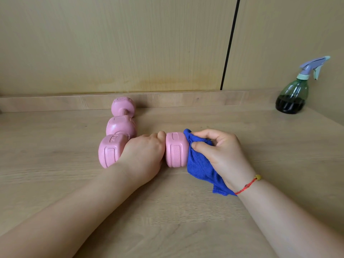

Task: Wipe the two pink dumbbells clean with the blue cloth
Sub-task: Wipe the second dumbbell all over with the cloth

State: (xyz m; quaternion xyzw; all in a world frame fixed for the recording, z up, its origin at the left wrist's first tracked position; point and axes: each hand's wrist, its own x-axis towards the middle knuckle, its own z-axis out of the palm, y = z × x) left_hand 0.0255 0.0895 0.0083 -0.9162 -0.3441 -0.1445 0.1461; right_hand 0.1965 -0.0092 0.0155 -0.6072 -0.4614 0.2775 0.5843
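Now left hand (143, 155) grips dumbbell (176, 149); right hand (221, 153) presses blue cloth (199, 164) on it.

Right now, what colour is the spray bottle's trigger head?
Lilac trigger head, pale teal trim; head view.

Blue cloth (199, 164) against near pink dumbbell (176, 149); far dumbbell (121, 126) lies behind.

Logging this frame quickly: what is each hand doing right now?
Left hand: closed round the near pink dumbbell, between its two heads.
Right hand: pinches the blue cloth against that dumbbell's end.
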